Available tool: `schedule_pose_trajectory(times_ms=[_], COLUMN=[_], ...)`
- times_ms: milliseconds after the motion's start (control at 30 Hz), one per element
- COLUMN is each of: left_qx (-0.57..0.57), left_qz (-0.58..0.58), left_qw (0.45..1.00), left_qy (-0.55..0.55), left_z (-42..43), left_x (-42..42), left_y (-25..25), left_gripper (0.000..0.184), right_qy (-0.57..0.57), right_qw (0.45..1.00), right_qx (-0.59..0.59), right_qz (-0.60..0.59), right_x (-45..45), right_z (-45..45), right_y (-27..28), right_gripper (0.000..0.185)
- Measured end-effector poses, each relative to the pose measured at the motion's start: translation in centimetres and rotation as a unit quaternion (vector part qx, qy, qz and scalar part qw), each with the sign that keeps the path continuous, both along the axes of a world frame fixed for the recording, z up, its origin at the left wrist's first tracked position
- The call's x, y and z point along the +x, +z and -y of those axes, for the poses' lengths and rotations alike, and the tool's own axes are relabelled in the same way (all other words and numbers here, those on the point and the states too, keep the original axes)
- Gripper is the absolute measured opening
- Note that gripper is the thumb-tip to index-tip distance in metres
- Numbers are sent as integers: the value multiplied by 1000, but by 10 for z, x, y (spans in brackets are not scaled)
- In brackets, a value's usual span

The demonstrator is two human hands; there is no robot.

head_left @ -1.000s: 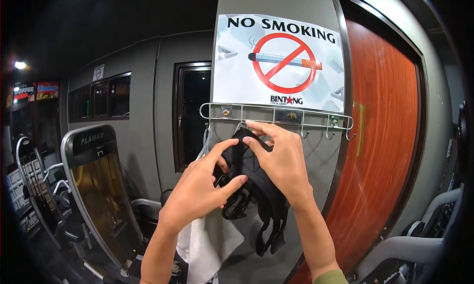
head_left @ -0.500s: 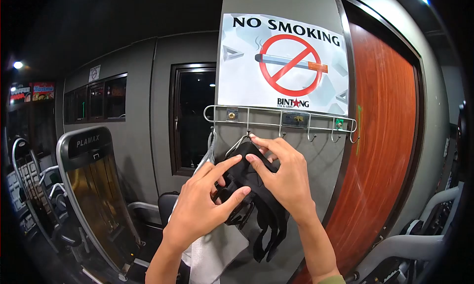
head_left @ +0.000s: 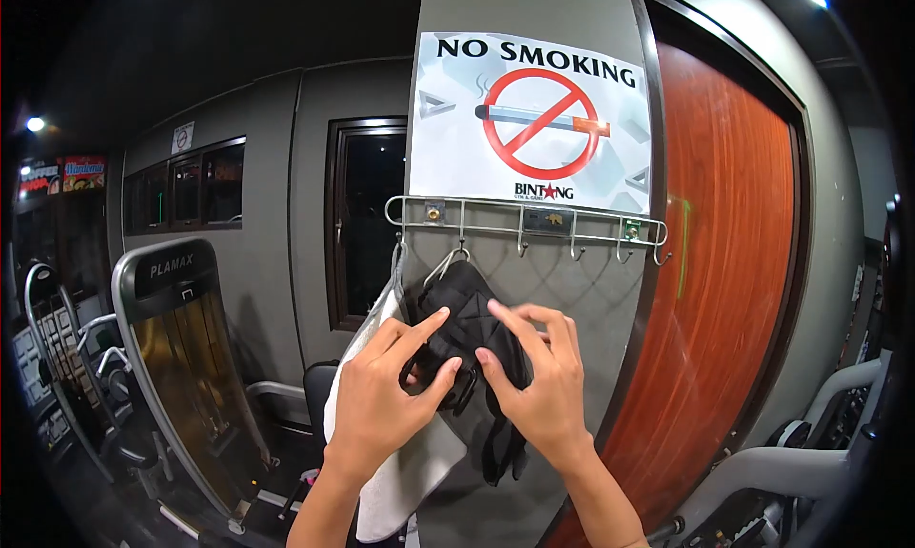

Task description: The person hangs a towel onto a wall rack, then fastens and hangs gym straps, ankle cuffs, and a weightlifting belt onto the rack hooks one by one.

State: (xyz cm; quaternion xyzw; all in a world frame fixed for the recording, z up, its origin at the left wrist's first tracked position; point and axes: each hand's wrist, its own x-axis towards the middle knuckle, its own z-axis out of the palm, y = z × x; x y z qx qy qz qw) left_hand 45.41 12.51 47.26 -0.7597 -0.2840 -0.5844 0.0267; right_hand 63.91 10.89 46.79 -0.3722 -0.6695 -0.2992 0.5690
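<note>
A black fabric item with straps and a buckle [head_left: 469, 305] hangs from a hook of the wall rack [head_left: 496, 207] by a thin pale loop. Its exact kind I cannot make out. My left hand [head_left: 381, 391] is at its left side, thumb and index finger apart; the other fingers are partly hidden. At its right side, my right hand [head_left: 541, 381] has its thumb and fingers spread, with nothing gripped between them. Whether the fingertips touch the fabric is hard to tell. A white towel [head_left: 396, 496] hangs from the leftmost hook, behind my left hand.
Above the rack is a no-smoking sign [head_left: 534, 119]. A reddish wooden door [head_left: 724, 233] stands to the right. On the left is a weight machine [head_left: 181, 357], with more equipment behind it. A grey machine frame [head_left: 762, 481] juts in at lower right.
My right hand has come down from the hook and away from the black item's top. Both hands now sit lower, beside the item, which hangs with its upper part uncovered.
</note>
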Motion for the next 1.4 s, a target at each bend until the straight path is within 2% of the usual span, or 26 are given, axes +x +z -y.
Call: schedule_pose_trajectory(times_ms=[67, 133, 300, 400, 467, 533, 600, 733, 833, 900, 1033, 1167, 1200, 1333, 1400], left_qx=[16, 60, 50, 39, -40, -64, -162, -312, -364, -400, -455, -452, -453, -442, -444], left_qz=[0, 17, 13, 7, 29, 23, 56, 129, 179, 239, 260, 275, 284, 301, 307], left_qw=[1000, 998, 995, 993, 995, 992, 980, 938, 908, 880, 839, 829, 823, 814, 808], left_qy=[4, 23, 83, 115, 81, 102, 99, 83, 104, 87, 146, 180, 191, 226, 237], left_z=[4, 10, 33, 56, 72, 85, 96, 117, 133, 147, 179, 201, 205, 217, 221], left_x=[1, 2, -1, -8, -14, -25, -37, -64, -85, -99, -125, -154, -160, -192, -209], left_y=[-7, -16, -42, -59, -73, -91, -111, -162, -218, -257, -302, -327, -332, -352, -366], left_gripper=[47, 45, 42, 42, 42, 41, 37, 29, 28, 27, 26, 25, 25, 25, 27], right_qy=[7, 28, 109, 153, 214, 259, 265, 336, 379, 431, 471, 495, 501, 510, 521], right_qw=[1000, 995, 982, 970, 944, 917, 894, 800, 738, 659, 606, 603, 604, 533, 529], right_qx=[-18, -97, -157, -187, -247, -302, -357, -497, -559, -615, -638, -625, -619, -672, -666], right_qz=[-5, -1, -11, 27, 36, 30, 61, 24, 19, -43, -64, -36, -25, -60, -66], right_x=[2, 4, 2, -6, -15, -29, -37, -56, -74, -93, -137, -179, -189, -232, -254], right_z=[16, 31, 50, 60, 62, 62, 61, 60, 68, 76, 89, 89, 90, 88, 85], right_y=[-10, -19, -49, -67, -86, -109, -131, -175, -209, -238, -293, -323, -328, -336, -350], right_gripper=[43, 42, 43, 43, 43, 44, 44, 44, 44, 44, 43, 41, 41, 35, 36])
